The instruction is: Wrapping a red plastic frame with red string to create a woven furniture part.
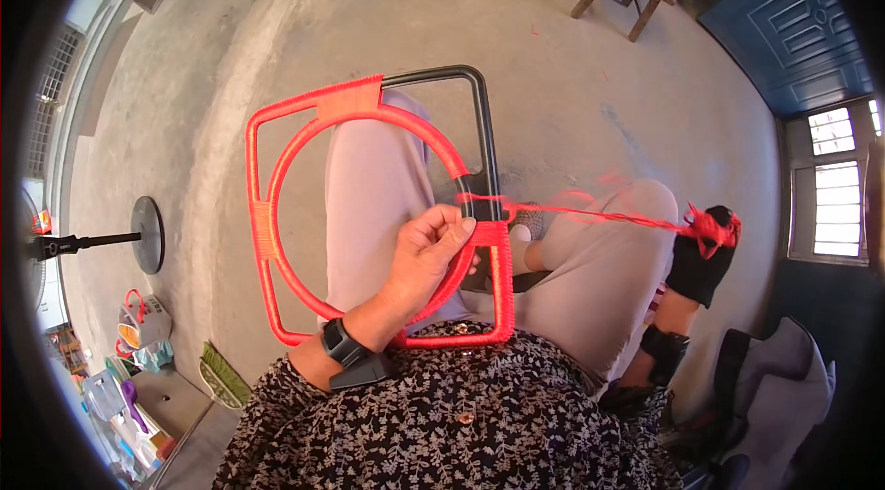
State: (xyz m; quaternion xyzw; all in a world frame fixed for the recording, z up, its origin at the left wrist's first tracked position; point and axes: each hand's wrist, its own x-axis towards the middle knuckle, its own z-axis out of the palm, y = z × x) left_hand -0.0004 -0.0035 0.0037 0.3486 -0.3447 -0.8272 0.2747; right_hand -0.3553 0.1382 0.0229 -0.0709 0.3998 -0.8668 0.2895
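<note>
Two hands | left hand (426, 255) pinches frame (369, 204) | right hand (705, 255) pulls cord (599, 215) taut

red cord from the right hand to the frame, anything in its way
Nothing visible does. The red cord runs taut through open air from the right hand, above the knee, to the frame, where the left hand pinches the wrapped edge.

Left hand (426, 255) grips red-wrapped frame (369, 204); right hand (705, 255) pulls red cord (599, 216) taut.
</note>
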